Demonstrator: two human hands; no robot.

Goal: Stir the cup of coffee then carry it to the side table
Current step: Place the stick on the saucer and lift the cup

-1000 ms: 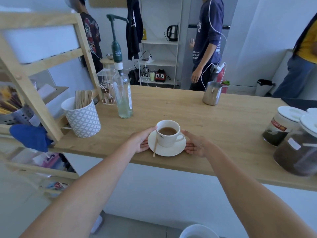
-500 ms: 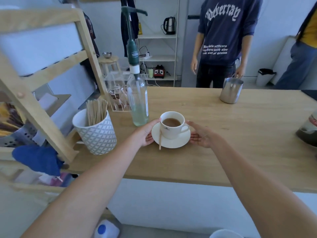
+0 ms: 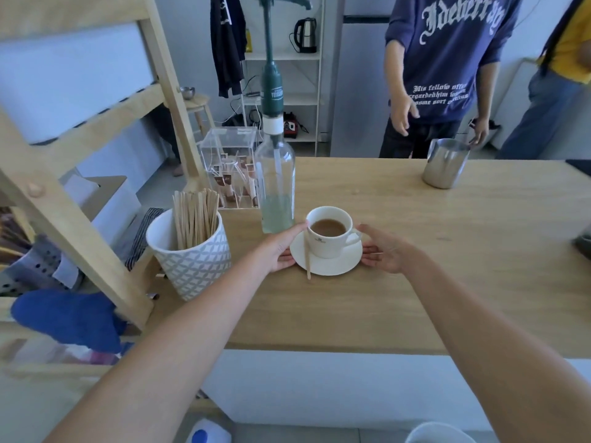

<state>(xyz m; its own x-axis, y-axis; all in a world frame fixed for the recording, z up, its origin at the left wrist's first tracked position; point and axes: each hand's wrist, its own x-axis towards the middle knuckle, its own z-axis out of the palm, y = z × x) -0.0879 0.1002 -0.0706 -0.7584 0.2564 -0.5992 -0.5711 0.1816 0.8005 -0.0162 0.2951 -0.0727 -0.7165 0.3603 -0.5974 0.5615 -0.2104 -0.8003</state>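
Note:
A white cup of milky coffee (image 3: 329, 231) stands on a white saucer (image 3: 332, 266) on the wooden counter (image 3: 415, 270). A wooden stir stick (image 3: 307, 257) lies across the saucer's left side, leaning on the cup. My left hand (image 3: 278, 247) grips the saucer's left rim, thumb up by the cup. My right hand (image 3: 383, 251) holds the right rim, fingers under its edge. Whether the saucer touches the counter cannot be told.
A glass pump bottle (image 3: 277, 187) stands just behind my left hand. A patterned pot of stir sticks (image 3: 192, 257) sits at left beside a wooden frame (image 3: 80, 199). A steel jug (image 3: 444, 164) is at the far edge, where a person (image 3: 447, 68) stands.
The view has come closer to the counter and shifted left. Both hands stay on the saucer. The person behind the counter has come up to its far edge.

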